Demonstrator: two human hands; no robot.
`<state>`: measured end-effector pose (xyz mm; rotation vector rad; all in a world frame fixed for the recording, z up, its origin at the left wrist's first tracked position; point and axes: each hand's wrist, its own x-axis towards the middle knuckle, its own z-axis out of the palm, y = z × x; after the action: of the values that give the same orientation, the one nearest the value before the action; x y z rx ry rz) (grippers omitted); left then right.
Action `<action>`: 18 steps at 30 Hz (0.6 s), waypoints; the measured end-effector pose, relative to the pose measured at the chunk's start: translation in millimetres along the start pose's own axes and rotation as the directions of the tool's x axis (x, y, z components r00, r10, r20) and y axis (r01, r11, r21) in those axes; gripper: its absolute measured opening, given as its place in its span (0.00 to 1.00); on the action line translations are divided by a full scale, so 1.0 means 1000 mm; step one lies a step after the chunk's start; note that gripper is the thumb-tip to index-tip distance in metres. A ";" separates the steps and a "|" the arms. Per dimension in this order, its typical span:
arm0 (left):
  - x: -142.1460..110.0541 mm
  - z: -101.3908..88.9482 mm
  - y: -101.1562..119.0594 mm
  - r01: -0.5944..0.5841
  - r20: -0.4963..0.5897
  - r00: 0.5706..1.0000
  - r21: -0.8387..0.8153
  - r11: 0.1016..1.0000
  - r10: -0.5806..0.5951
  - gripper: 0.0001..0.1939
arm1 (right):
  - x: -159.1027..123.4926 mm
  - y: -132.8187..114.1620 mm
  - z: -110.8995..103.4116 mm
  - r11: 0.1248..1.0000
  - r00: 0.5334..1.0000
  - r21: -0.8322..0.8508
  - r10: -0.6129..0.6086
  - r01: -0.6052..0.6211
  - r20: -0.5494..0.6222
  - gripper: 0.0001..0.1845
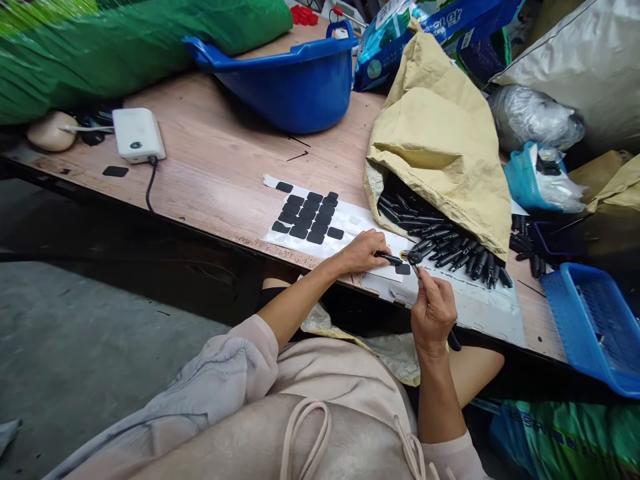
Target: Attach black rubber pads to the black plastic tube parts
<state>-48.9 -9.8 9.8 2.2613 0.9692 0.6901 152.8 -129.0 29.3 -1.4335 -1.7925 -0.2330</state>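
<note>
My left hand [364, 251] is closed round a slim black pen-shaped piece [389, 258], which points right along the table edge. Just past its tip is a small round black part [415, 257]. My right hand [434, 303] grips a thin metal tool [419, 270] whose upper end meets that round part; a black end shows below the fist. What kind of tool it is, I cannot tell. Below the tips lies a black rounded square pad [403, 269]. Several similar black pieces [450, 247] spill from a yellowish sack [440, 133] to the right.
Rows of black pads [307, 217] lie on a white sheet [350, 217] left of my hands. A blue basin [295, 87] stands behind, a white box with a cord [137, 135] far left. A blue basket [595, 327] sits at the right edge.
</note>
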 end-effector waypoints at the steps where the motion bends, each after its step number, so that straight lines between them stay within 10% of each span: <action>1: 0.000 0.000 0.000 0.000 0.003 1.000 -0.002 1.000 0.000 0.09 | 0.001 -0.002 -0.001 1.000 1.000 0.000 0.000 0.000 -0.003 0.19; 18: 0.001 -0.003 -0.001 -0.013 0.020 1.000 -0.020 1.000 0.014 0.09 | -0.001 0.003 0.003 1.000 1.000 -0.009 -0.001 0.001 0.019 0.20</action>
<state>-51.2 -7.4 11.7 2.2552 0.9346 0.6790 154.0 -126.8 25.9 -1.4456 -1.8101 -0.2287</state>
